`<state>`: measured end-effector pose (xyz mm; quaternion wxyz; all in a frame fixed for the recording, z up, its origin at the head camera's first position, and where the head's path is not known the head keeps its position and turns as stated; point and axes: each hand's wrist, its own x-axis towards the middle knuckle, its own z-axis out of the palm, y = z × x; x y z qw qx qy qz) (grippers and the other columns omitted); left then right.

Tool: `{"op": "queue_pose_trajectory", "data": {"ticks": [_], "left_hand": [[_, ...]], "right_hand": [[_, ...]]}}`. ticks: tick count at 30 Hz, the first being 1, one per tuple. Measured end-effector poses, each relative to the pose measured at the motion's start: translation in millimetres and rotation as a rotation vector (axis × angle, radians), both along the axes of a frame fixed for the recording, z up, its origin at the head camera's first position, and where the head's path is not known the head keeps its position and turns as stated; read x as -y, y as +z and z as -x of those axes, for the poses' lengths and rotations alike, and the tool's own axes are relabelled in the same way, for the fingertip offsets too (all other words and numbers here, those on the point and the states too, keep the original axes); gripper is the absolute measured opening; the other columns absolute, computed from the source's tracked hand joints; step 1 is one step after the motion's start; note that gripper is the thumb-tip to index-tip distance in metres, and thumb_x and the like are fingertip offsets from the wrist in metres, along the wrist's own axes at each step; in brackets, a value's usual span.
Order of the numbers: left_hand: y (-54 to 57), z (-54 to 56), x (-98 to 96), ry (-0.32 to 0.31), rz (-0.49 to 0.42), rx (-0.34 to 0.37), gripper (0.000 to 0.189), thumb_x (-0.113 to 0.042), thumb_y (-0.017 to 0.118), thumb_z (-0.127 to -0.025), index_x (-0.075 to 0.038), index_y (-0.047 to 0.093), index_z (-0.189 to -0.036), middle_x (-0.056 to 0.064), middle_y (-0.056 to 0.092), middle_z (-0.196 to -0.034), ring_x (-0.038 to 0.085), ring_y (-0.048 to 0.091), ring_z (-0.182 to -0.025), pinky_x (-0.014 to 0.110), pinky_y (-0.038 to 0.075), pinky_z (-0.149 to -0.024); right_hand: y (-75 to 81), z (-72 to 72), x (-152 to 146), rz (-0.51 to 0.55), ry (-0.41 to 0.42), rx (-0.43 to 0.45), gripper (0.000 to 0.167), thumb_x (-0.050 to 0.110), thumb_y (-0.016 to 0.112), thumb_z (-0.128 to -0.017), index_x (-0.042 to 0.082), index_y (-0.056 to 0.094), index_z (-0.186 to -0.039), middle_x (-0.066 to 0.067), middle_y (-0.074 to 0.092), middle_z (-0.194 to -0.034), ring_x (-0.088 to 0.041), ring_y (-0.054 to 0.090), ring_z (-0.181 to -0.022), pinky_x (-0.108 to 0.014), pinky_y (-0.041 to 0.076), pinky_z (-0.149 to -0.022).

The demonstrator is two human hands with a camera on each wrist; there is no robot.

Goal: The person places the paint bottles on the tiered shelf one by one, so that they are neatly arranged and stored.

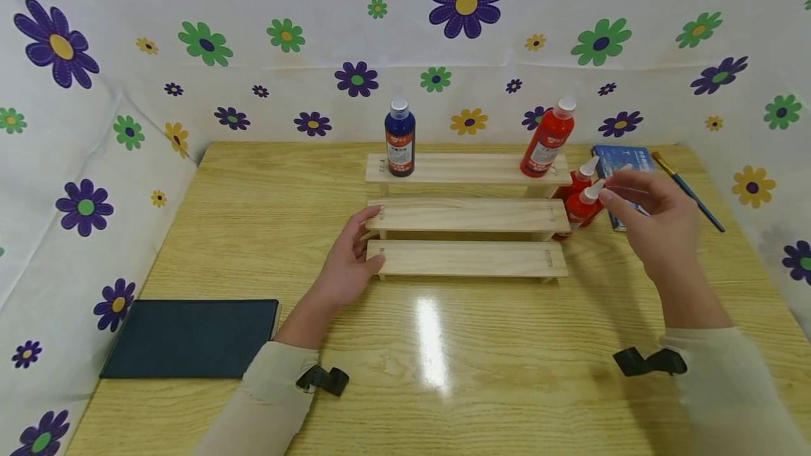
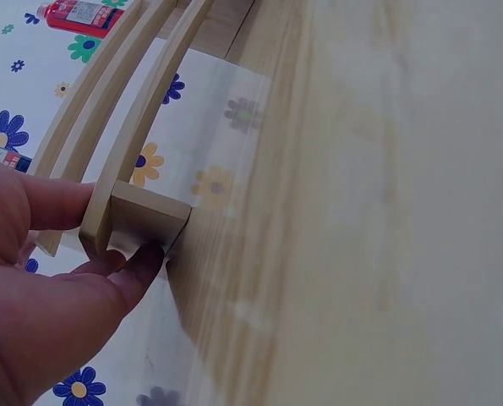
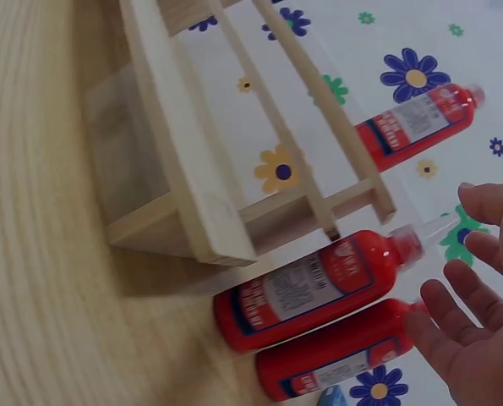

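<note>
A three-tier wooden rack (image 1: 469, 215) stands mid-table. At its left end my left hand (image 1: 345, 262) holds the lower tiers; in the left wrist view, thumb and fingers curl around the end of a slat (image 2: 137, 127). My right hand (image 1: 665, 220) is by the rack's right end, fingers loosely spread near the nozzles of red bottles (image 1: 578, 208) standing there. The right wrist view shows two of these, a nearer red bottle (image 3: 310, 288) and another (image 3: 336, 351), whose cap a fingertip overlaps. On the top tier are a dark blue bottle (image 1: 400, 139) and a tilted red bottle (image 1: 548, 141).
Behind the red bottles lies a blue book or box (image 1: 624, 155), partly hidden by my right hand. A paintbrush (image 1: 690, 192) lies to its right. A dark notebook (image 1: 193, 338) rests at the table's left front. Flowered cloth (image 1: 405, 41) rises around the back and sides.
</note>
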<state>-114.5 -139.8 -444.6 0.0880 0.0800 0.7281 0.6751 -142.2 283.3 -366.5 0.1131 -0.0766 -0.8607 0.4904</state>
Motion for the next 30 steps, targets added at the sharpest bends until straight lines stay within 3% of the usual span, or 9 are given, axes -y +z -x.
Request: {"op": "queue_pose_trajectory", "data": {"ticks": [5,10,17,22,30], "left_hand": [[0.1,0.3,2.2,-0.015,-0.028,0.002,0.076,0.017,0.056,-0.093,-0.026,0.036,-0.153,0.008,0.036,-0.151,0.025,0.040,-0.136,0.047,0.033,-0.108],[-1.7,1.3,3.4,-0.038,-0.070,0.009,0.077,0.019,0.056,-0.093,-0.023,0.034,-0.154,0.012,0.040,-0.146,0.029,0.045,-0.131,0.047,0.039,-0.101],[-2.6,1.9,4.6,-0.048,-0.108,0.017,0.077,0.020,0.054,-0.092,-0.020,0.034,-0.155,0.014,0.041,-0.146,0.029,0.044,-0.131,0.046,0.039,-0.101],[-2.1,2.0,4.7,-0.044,-0.114,0.025,0.077,0.020,0.054,-0.092,-0.020,0.033,-0.155,0.014,0.040,-0.147,0.029,0.043,-0.133,0.047,0.036,-0.104],[-2.1,2.2,4.2,-0.036,-0.101,0.019,0.077,0.021,0.054,-0.092,-0.018,0.033,-0.155,0.016,0.041,-0.146,0.029,0.043,-0.133,0.049,0.034,-0.106]], "right_hand": [[-13.2,0.9,2.5,-0.044,-0.012,0.045,0.048,0.040,0.073,-0.091,0.017,0.065,-0.133,0.001,0.063,-0.125,-0.011,0.057,-0.113,-0.014,0.047,-0.083],[-24.6,3.1,5.1,-0.020,0.007,0.019,0.047,0.034,0.074,-0.091,0.009,0.065,-0.131,0.001,0.063,-0.117,-0.010,0.057,-0.106,-0.014,0.046,-0.082],[-30.0,0.6,9.4,-0.079,-0.031,0.043,0.055,0.040,0.075,-0.089,0.006,0.065,-0.131,0.001,0.062,-0.116,-0.010,0.056,-0.103,-0.013,0.046,-0.081],[-33.8,-3.2,12.9,-0.082,-0.048,0.015,0.051,0.038,0.077,-0.088,0.005,0.066,-0.125,-0.002,0.061,-0.114,-0.011,0.056,-0.101,-0.012,0.046,-0.080],[-42.0,-6.2,14.1,-0.027,-0.076,-0.023,0.040,0.031,0.078,-0.089,0.007,0.066,-0.119,0.003,0.062,-0.115,-0.007,0.058,-0.101,-0.017,0.045,-0.083]]}}
